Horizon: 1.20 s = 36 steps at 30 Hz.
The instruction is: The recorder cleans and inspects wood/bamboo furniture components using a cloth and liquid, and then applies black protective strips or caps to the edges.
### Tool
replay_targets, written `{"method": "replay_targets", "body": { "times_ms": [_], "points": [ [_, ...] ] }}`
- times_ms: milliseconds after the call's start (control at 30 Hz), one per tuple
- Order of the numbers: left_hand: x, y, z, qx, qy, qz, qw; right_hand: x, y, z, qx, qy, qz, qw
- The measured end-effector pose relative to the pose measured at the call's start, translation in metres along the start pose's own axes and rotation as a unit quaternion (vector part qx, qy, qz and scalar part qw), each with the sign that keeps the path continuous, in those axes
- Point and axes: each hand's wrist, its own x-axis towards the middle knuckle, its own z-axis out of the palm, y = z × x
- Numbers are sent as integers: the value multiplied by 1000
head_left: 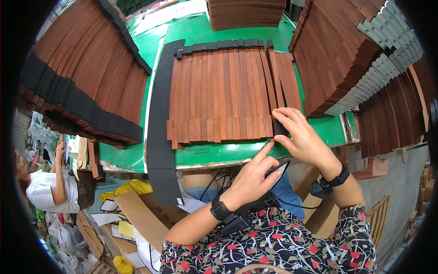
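A row of reddish-brown wooden slats [219, 91] lies side by side on the green tabletop [200, 157]. Across their far ends run black end pieces [223, 44]. My right hand [301, 139] closes its thumb and fingers around a black strip [280, 129] at the near end of the rightmost slats. Just below it, my left hand [255, 178] stretches its index finger to the near corner of the row, close to my right thumb; its other fingers are curled. A flat, dark-edged object [279, 172] shows beside the left thumb; whether the hand touches it is unclear.
Tall slat stacks stand left [91, 59] and right [337, 55], the right one with grey metal ends [388, 36]. A long black strip [160, 137] hangs over the table's front edge. Opened cardboard [146, 214] lies below. Another person [52, 189] is at far left.
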Motion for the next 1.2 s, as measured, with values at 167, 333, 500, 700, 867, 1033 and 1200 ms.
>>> {"method": "replay_targets", "body": {
  "times_ms": [167, 333, 500, 700, 867, 1033, 1200],
  "points": [
    [0, 3, -2, 6, -9, -5, 1000, -2, 2, 3, -8, 11, 1, 1000],
    [-5, 3, -5, 12, 12, 40, 999, 0, -2, 4, -11, 30, -14, 999],
    [-15, 14, -21, -223, -44, -140, 964, -1, 0, -1, -22, 11, -36, 999],
    [-16, 22, -54, -350, 72, -76, 931, -1, -11, -14, -36, 9, -27, 999],
    [-19, 23, -62, -313, 182, -82, 929, -6, -56, -24, -12, 118, -107, 987],
    [-20, 24, -52, -345, 232, -57, 908, -14, -95, 4, 38, 86, -155, 983],
    [-24, 25, -47, -356, 247, -42, 900, -17, -99, 18, 39, 78, -133, 987]
  ]
}}
